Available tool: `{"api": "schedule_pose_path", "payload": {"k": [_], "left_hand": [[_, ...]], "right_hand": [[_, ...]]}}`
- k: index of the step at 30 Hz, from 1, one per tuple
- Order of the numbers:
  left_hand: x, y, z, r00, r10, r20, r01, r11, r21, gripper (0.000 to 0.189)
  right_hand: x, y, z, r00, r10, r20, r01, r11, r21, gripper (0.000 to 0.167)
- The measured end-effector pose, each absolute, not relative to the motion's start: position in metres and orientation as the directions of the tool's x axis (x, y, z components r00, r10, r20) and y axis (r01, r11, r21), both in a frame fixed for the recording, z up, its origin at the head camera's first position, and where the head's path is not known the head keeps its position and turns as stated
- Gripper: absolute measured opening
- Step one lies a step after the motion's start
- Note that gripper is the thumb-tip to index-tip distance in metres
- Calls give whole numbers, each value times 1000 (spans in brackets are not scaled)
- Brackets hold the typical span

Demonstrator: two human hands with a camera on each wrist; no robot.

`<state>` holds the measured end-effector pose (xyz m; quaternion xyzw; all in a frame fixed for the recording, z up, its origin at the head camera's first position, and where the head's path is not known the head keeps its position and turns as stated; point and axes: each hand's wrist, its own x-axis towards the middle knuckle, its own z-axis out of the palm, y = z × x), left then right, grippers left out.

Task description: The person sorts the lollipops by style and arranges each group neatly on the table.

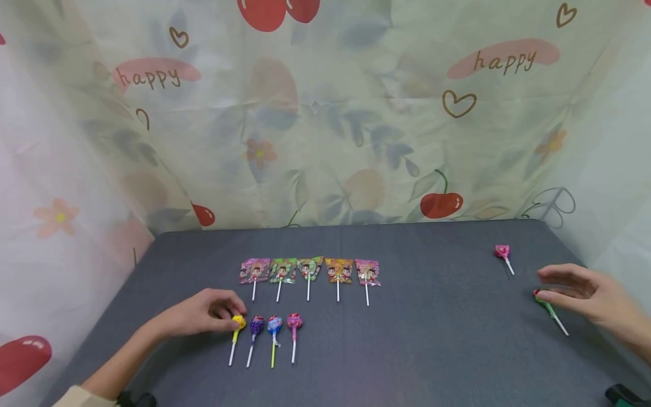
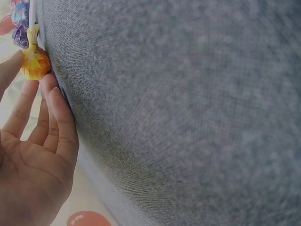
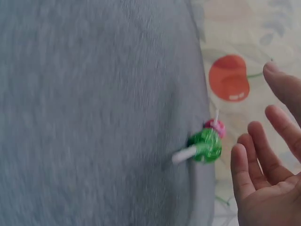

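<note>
My left hand (image 1: 211, 314) pinches the head of a yellow lollipop (image 1: 238, 323) between thumb and fingertips. In the left wrist view, the thumb and fingers (image 2: 30, 94) meet the yellow wrapper from opposite sides. A purple lollipop (image 1: 256, 325), a blue one (image 1: 274, 324) and a pink one (image 1: 294, 321) lie in a row to its right, sticks toward me. At the table's right side, my right hand (image 1: 600, 297) is beside a green lollipop (image 1: 546, 307). The right wrist view has that hand's fingers spread, apart from the green lollipop (image 3: 207, 147).
Behind the row lies a second row of several flat-wrapped lollipops, among them an orange one (image 1: 338, 271). Another pink lollipop (image 1: 502, 251) lies at the far right. The grey tabletop (image 1: 432, 339) ends at a patterned curtain (image 1: 325, 113).
</note>
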<state>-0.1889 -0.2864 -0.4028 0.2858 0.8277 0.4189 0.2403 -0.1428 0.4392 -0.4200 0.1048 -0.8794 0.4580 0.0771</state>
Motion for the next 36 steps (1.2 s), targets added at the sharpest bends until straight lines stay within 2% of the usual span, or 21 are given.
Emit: {"api": "schedule_pose_path", "payload": {"k": [11, 16, 21, 31, 36], "left_hand": [[-189, -286, -403, -719, 677, -157, 268, 479, 836, 21], [-189, -286, -403, -716, 681, -152, 274, 476, 836, 21], [-190, -287, -404, -712, 687, -148, 282, 472, 835, 21], [-189, -287, -403, -713, 686, -145, 284, 471, 835, 21], [-189, -287, -404, -719, 676, -161, 260, 477, 840, 21]], "right_hand": [[-158, 458, -438, -983, -82, 163, -172, 705, -688, 72], [-160, 461, -443, -987, -99, 126, -158, 737, -657, 77], [-161, 461, -444, -982, -120, 148, -188, 741, -644, 69], [-157, 458, -444, -977, -110, 185, -205, 737, -644, 37], [-156, 454, -443, -982, -100, 161, -181, 752, -633, 33]]}}
